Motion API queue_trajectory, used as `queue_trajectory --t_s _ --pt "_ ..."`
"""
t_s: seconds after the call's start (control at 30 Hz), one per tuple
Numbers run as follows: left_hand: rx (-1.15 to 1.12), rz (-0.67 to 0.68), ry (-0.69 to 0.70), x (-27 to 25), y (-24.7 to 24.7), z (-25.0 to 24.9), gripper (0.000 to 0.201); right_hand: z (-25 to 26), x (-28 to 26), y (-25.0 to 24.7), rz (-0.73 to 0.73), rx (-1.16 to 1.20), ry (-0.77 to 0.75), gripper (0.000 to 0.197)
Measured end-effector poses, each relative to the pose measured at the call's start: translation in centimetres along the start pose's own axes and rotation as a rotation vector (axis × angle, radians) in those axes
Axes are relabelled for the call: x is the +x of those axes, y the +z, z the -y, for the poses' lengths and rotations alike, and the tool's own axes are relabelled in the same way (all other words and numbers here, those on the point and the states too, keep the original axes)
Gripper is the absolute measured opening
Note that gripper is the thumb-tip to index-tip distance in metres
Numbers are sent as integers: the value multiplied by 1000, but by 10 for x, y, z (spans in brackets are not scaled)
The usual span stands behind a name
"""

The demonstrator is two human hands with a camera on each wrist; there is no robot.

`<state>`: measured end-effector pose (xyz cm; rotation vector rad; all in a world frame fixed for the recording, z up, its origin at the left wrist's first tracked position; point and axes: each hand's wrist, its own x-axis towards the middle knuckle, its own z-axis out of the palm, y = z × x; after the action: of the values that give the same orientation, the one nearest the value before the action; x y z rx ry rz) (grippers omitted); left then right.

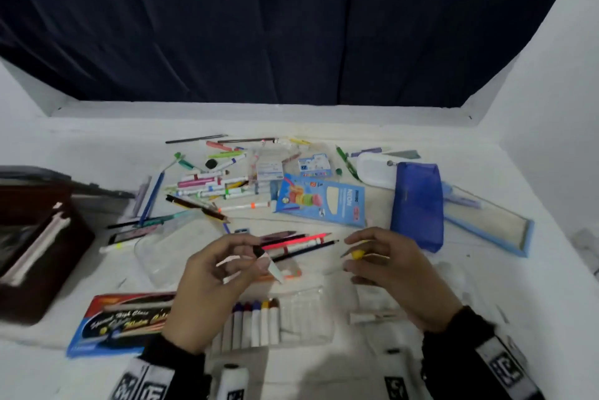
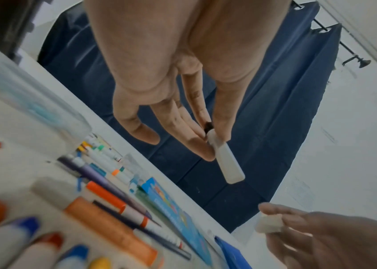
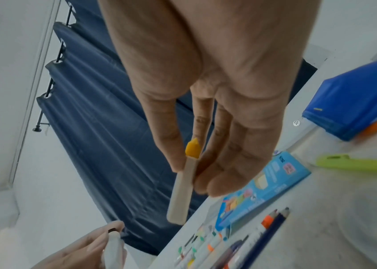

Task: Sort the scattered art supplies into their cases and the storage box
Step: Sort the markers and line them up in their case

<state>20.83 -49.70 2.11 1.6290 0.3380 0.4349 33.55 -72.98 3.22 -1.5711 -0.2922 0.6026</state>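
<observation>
My left hand (image 1: 246, 258) pinches a small white paint tube with a black cap (image 1: 270, 265) between thumb and fingers, lifted above the table; the left wrist view shows the same tube (image 2: 227, 163) hanging from the fingertips (image 2: 206, 152). My right hand (image 1: 353, 257) pinches a white paint tube with a yellow cap (image 1: 357, 254), seen close in the right wrist view (image 3: 180, 193). Below both hands lies a clear plastic tube tray (image 1: 304, 318) with several capped tubes (image 1: 256, 322) side by side in its left half.
A water colour box lid (image 1: 120, 322) lies front left, with a brown storage box (image 1: 39, 254) at the left edge. Loose markers (image 1: 214, 182) and pencils (image 1: 298, 242) are scattered mid-table. A blue neon box (image 1: 321, 202), a blue pouch (image 1: 418, 205) and a white case (image 1: 376, 169) sit to the right.
</observation>
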Motion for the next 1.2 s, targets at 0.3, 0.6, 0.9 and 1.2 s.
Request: queue_trajectory --t_s 0.3,0.6,0.9,1.2 --pt "320 206 -27 -38 -3 25 22 -32 -16 47 124 -468 -8 22" --pt "772 258 73 -21 8 35 20 -29 2 71 230 -911 -89 16" --pt "1112 373 30 -18 13 32 35 -33 13 82 263 -1024 -99 24" --pt "1302 432 21 -17 17 29 40 -35 11 88 264 -1080 -127 22"
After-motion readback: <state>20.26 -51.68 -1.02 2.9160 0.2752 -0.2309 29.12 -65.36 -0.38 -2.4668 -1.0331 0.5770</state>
